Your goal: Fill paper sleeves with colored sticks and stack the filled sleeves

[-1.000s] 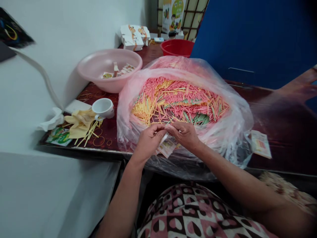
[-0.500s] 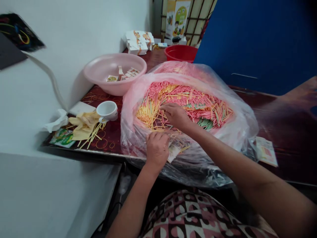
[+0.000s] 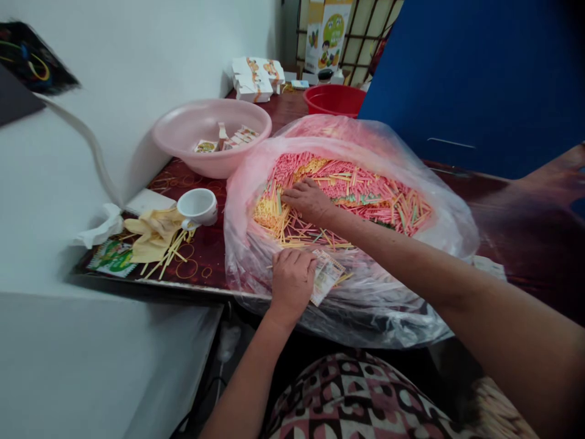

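Observation:
A clear plastic bag (image 3: 351,305) lies open on the table, filled with a heap of thin pink, yellow and green sticks (image 3: 356,192). My right hand (image 3: 308,201) rests palm down on the heap, touching the sticks. At the bag's near side, my left hand (image 3: 292,283) holds a small printed paper packet (image 3: 326,276) against the plastic. A few loose yellow sticks lie beside that packet.
A pink basin (image 3: 210,137) holds printed packets, with a red basin (image 3: 335,99) and folded white cartons (image 3: 256,79) behind. A white cup (image 3: 197,207), yellow cloth (image 3: 153,239) and loose sticks lie left of the bag. A blue panel (image 3: 470,79) stands beyond the table.
My right hand has left the packet and moved up and left onto the sticks. My left hand has dropped toward the bag's near side with the packet.

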Demonstrator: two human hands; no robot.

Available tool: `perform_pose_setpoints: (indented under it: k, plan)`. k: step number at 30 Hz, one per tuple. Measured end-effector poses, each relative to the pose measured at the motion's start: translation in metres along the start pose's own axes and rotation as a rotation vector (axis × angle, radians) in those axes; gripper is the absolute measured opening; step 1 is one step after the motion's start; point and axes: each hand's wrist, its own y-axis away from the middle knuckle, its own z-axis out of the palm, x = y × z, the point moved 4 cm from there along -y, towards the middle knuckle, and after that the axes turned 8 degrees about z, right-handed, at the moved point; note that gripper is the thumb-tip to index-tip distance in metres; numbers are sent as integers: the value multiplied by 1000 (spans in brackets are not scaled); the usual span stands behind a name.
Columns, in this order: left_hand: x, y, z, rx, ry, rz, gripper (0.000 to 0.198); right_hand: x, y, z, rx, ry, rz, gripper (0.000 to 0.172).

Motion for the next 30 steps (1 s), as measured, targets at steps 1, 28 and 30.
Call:
perform_pose_setpoints:
  k: [1,28,30]
  plan:
    - [0,0,0,-4,3,1,10,1,-1,1,-4,3,-20,34]
    - [-1,-3,-3,-54,-4,-30,8,-10,44,-7,82,-1093,737,14]
    - [-1,-3,-3,-50,-1,-30,7,-16,50,4,66,-1257,760,16]
